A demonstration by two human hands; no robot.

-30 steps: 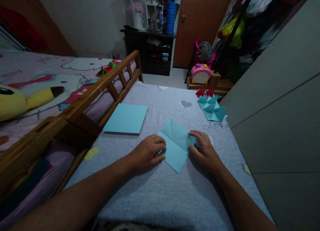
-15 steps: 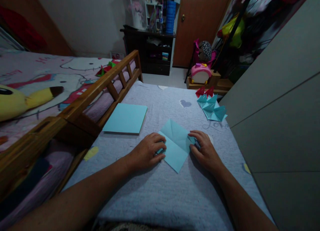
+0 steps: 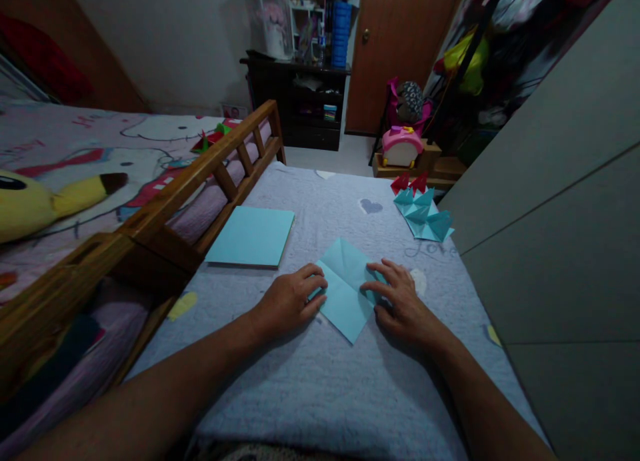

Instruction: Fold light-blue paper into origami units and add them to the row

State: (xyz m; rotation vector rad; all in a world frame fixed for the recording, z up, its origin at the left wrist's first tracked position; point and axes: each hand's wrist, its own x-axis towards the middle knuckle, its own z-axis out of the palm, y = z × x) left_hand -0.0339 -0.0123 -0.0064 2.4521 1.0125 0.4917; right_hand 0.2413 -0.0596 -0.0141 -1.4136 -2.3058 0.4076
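A light blue square of origami paper (image 3: 347,312) lies turned corner-on on the bed sheet, with crease lines crossing it. My left hand (image 3: 295,296) grips its left corner, thumb and fingers closed about the edge. On the right corner rests my right hand (image 3: 403,300), fingers spread and lying over the paper. To the left is a stack of blue paper (image 3: 253,236). Folded blue paper pieces (image 3: 423,214) stand at the bed's far right edge, with red folded paper (image 3: 409,182) behind them.
A wooden bed rail (image 3: 200,174) runs along the left side; beyond it a yellow plush toy (image 3: 45,208) lies on another bed. A pale cabinet (image 3: 565,248) borders the right. Past the bed's end stand a dark shelf unit (image 3: 300,104) and a pink toy (image 3: 401,144).
My right hand has moved slightly left, and its fingers now reach farther over the paper. The paper and my left hand have shifted a little left.
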